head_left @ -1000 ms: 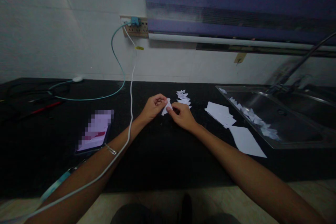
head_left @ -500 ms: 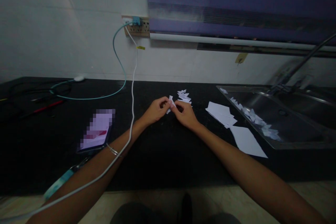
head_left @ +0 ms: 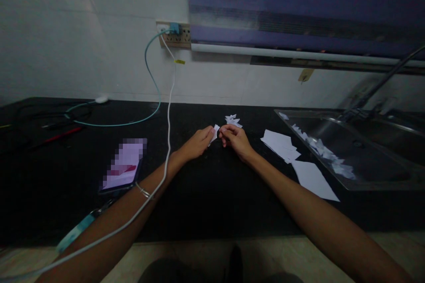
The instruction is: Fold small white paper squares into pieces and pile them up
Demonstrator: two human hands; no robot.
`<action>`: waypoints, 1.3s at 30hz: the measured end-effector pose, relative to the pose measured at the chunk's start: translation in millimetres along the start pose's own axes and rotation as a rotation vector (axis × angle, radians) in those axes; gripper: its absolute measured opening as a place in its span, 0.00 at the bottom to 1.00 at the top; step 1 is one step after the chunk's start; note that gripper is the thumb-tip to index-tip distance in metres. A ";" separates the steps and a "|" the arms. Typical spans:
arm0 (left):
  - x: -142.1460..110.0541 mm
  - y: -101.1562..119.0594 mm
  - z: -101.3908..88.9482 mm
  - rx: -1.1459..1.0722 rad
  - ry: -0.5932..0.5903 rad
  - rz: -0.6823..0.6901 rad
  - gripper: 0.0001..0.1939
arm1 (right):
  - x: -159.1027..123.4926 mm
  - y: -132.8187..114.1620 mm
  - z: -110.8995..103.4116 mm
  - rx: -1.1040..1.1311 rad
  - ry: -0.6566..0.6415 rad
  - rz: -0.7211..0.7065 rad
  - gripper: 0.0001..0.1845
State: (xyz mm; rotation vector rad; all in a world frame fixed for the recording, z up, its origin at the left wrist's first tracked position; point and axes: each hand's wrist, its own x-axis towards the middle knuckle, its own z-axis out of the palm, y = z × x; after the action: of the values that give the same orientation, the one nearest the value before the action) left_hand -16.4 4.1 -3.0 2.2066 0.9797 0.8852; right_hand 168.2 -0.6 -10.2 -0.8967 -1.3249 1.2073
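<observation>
My left hand (head_left: 198,142) is closed around a small folded strip of white paper (head_left: 215,133), whose upper end sticks out past the thumb and fingertips. Just right of that paper is my right hand (head_left: 235,140). Its fingers are curled in and no paper shows between them; a narrow gap seems to separate them from the strip. Behind the right hand lie several folded white paper pieces (head_left: 232,119), partly hidden by it. Flat white sheets (head_left: 280,144) are stacked to the right, with a single larger sheet (head_left: 314,179) nearer to me.
More folded paper pieces (head_left: 327,154) line the left rim of the metal sink (head_left: 368,163). A phone (head_left: 122,166) with a lit screen lies left, beside a teal strap (head_left: 75,232). A white cable (head_left: 168,128) crosses over my left forearm. A red pen-like object (head_left: 61,135) is far left.
My right hand has let go of the folded paper and drawn slightly right, its fingers curling. The left hand has turned and keeps the paper.
</observation>
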 end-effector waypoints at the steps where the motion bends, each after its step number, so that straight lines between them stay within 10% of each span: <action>1: 0.0 0.0 -0.7 0.016 -0.003 0.010 0.23 | 0.2 0.2 -0.1 0.009 -0.004 0.016 0.15; 29: 0.7 0.1 -3.8 0.013 -0.114 0.006 0.20 | 1.0 -0.7 -3.6 -0.217 -0.024 0.019 0.08; 39: 0.5 1.4 -0.3 0.172 0.060 -0.020 0.18 | -1.3 2.1 -2.0 -0.205 -0.011 -0.035 0.15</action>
State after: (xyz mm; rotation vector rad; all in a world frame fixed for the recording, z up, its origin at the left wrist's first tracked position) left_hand -15.8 3.7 -1.6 2.3204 1.1419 0.8917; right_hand 170.0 -1.2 -12.7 -1.0093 -1.4864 1.0637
